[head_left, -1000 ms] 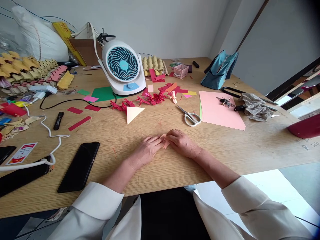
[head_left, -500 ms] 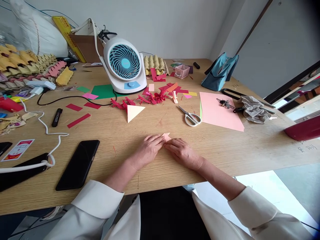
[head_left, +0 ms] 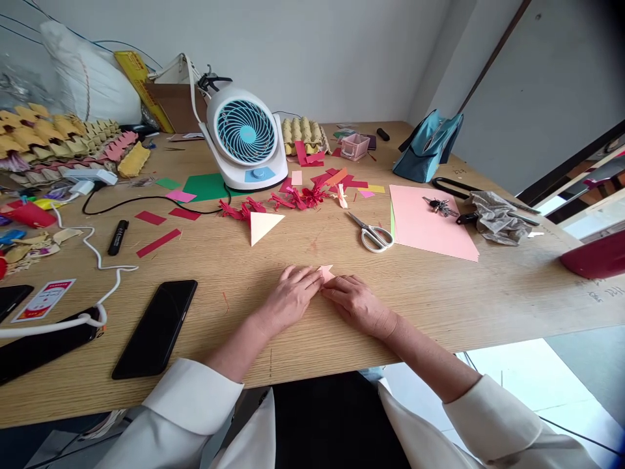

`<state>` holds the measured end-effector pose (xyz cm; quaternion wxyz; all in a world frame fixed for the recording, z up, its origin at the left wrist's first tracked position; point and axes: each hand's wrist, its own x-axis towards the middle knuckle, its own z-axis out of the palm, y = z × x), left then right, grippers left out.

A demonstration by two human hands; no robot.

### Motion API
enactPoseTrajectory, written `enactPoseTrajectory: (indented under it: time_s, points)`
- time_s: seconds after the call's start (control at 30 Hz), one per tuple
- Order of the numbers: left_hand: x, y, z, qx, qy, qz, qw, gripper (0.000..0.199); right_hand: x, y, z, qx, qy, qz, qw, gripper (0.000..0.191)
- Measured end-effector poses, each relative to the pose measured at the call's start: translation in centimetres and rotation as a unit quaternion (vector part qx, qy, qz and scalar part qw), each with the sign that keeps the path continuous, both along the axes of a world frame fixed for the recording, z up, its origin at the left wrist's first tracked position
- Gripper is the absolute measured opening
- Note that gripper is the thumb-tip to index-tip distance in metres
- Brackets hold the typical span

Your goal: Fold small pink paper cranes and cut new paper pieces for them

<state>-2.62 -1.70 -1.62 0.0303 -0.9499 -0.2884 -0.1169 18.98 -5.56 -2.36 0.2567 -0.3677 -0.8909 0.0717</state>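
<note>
A small folded piece of pink paper [head_left: 325, 271] lies on the wooden table, mostly covered by fingers. My left hand [head_left: 289, 298] presses its fingertips on the left side of the paper. From the right, my right hand [head_left: 358, 301] has its bent fingers on the paper's edge, and the two hands nearly meet. Beyond them is a cream paper triangle [head_left: 264, 226], beside a row of crumpled red paper strips [head_left: 303, 198]. White-handled scissors [head_left: 375, 237] rest farther off to the right.
A white fan [head_left: 248, 133] stands at the back. Pink sheets [head_left: 430, 221] with keys [head_left: 441, 206] on them lie at right, near a blue bag [head_left: 428, 148]. At left are a black phone [head_left: 156, 329], a marker [head_left: 118, 238] and a white cable [head_left: 90, 242].
The camera view has tilted up a little, so the table sits lower in the picture. Both hands stay on the folded pink paper, with only slight finger movement.
</note>
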Motion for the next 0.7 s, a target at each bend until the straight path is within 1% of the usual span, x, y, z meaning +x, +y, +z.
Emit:
enactPoseTrajectory:
  time_s: [0.2,0.47,0.7]
  points:
    - [0.17,0.11,-0.09,-0.004,0.007,0.008,1.0,0.047,-0.08,0.04,0.01,0.008,-0.003,-0.001,1.0,0.028]
    - [0.38,0.33,-0.03,-0.017,-0.002,0.009,1.0,0.04,-0.13,0.11,0.05,0.008,-0.01,-0.003,1.0,0.026]
    - [0.44,0.41,0.07,-0.044,-0.009,0.017,0.999,0.049,-0.15,0.1,-0.1,0.011,-0.018,-0.008,1.0,0.025]
